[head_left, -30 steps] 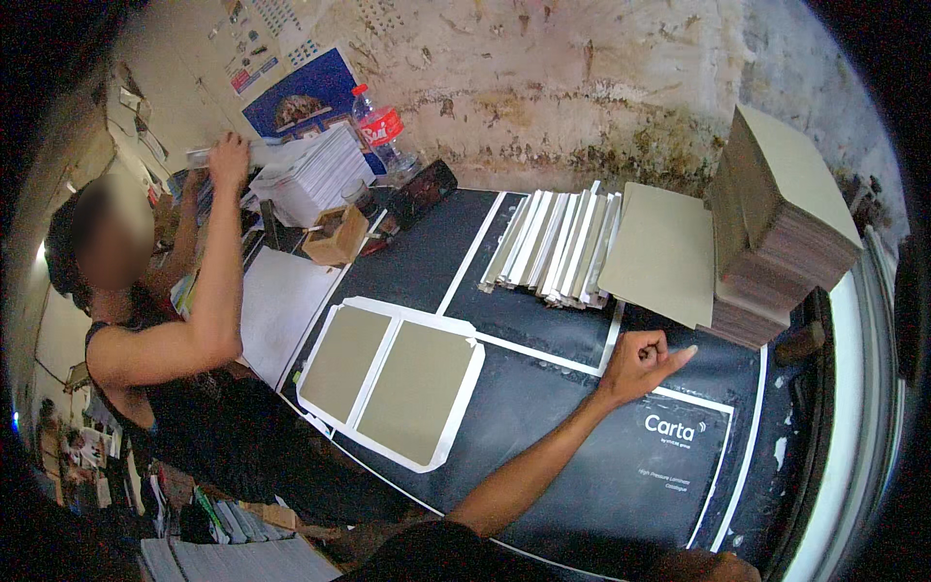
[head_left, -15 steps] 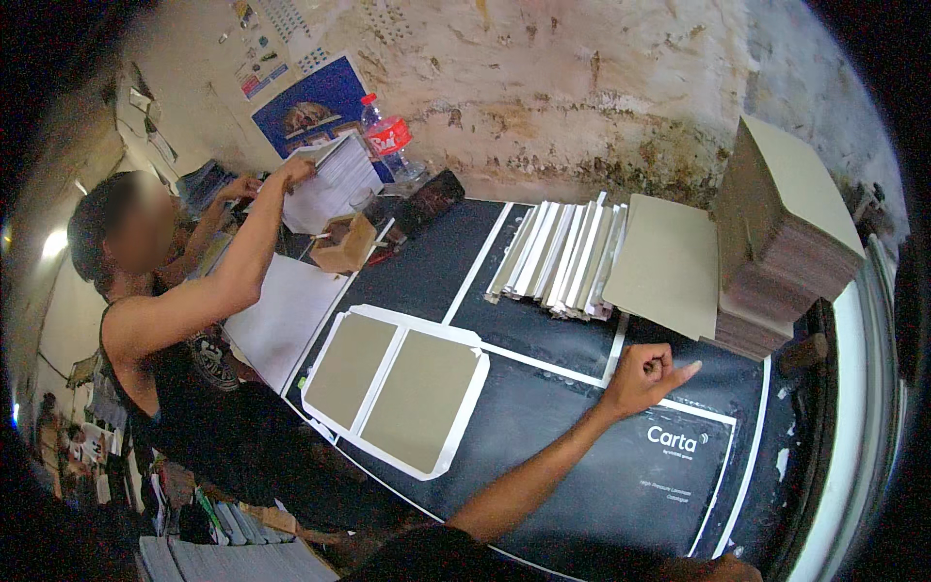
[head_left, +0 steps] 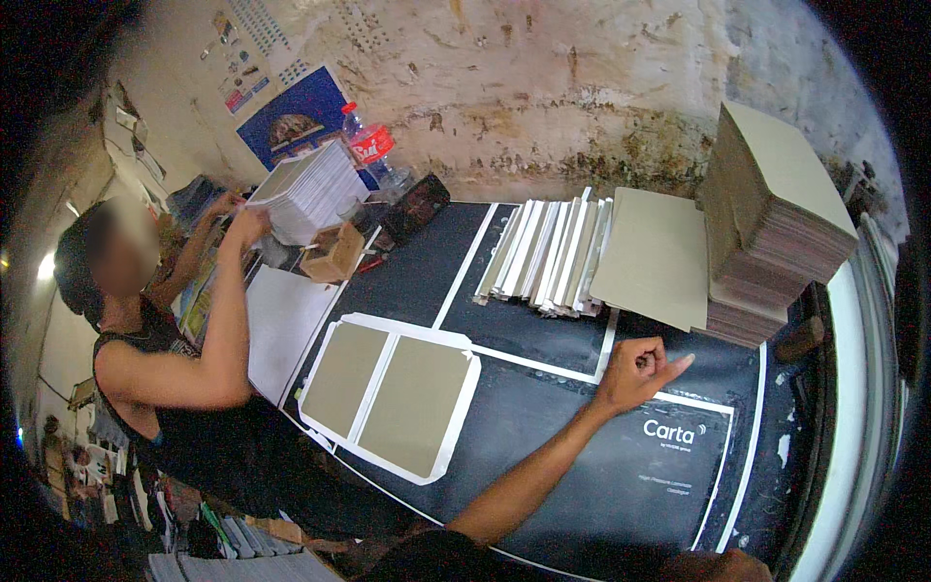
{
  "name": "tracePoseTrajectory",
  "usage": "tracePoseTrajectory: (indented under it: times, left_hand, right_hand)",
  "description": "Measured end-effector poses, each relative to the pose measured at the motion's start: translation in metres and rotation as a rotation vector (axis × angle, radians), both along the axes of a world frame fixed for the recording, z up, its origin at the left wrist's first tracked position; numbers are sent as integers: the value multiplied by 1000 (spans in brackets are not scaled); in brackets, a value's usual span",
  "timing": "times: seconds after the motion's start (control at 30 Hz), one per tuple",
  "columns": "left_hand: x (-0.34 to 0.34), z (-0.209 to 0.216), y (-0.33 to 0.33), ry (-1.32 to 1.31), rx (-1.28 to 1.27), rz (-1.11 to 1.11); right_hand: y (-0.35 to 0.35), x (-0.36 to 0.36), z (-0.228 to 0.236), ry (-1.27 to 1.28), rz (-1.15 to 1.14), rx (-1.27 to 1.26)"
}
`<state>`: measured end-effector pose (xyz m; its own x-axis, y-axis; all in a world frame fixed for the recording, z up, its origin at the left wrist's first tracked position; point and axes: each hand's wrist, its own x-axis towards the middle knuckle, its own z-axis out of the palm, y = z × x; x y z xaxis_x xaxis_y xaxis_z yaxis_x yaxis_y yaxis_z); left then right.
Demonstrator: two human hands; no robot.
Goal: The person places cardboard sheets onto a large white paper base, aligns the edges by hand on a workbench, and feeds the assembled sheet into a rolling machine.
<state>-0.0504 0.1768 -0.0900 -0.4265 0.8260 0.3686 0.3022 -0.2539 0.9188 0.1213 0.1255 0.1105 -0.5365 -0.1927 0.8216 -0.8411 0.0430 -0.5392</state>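
My left hand (head_left: 635, 373) rests over a large black printed sheet (head_left: 543, 436). Its fingers are curled in with nothing visible in them, and the thumb points out to the right. At the lower edge, only a dark part of my right hand (head_left: 722, 565) shows; its fingers are hidden. Left of my left hand lies an opened cover (head_left: 412, 403) with two grey-brown boards and white folded edges. Beyond the hand sits a row of white and grey strips (head_left: 548, 257), with a loose grey board (head_left: 652, 257) beside it.
A tall stack of grey boards (head_left: 776, 223) stands at the right. At the left, a co-worker (head_left: 175, 378) handles a thick stack of white-edged boards (head_left: 310, 194). Near it are a red-labelled bottle (head_left: 369, 145), a small cardboard box (head_left: 332, 252) and a dark object (head_left: 417, 209).
The co-worker's arm has come down, and the thick white-edged stack now stands tilted by their hands. My left hand keeps its pose; the whole view has shifted slightly.
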Motion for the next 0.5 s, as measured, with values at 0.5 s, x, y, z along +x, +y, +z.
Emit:
tracePoseTrajectory:
  times: [0.5]
  left_hand:
    - [1, 2, 0, 9, 53, 7]
  right_hand:
    - [-2, 0, -2, 0, 16, -27]
